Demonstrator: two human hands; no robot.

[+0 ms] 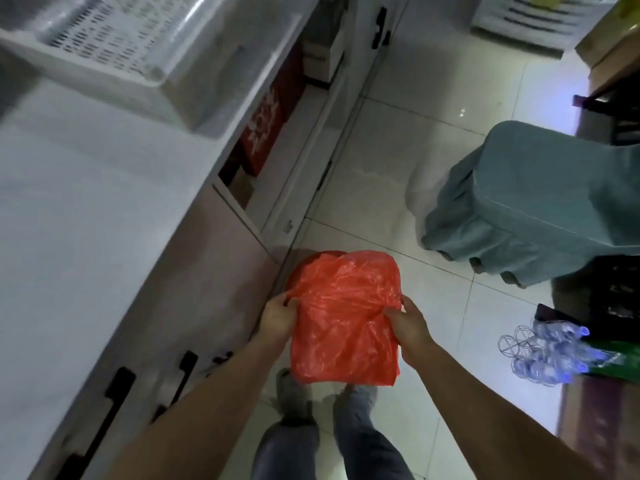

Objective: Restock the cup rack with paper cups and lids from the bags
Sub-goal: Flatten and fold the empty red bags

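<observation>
Fingers of left hand point(277, 318) and right hand point(410, 327) clamp red bag point(343, 317) stretched between them

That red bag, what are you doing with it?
A person stands beside a white counter and holds a red plastic bag over the tiled floor. The left hand pinches its left edge and the right hand pinches its right edge. The bag looks flat and crumpled; what is inside cannot be seen. A white perforated basket sits on the counter. No cups or lids show.
</observation>
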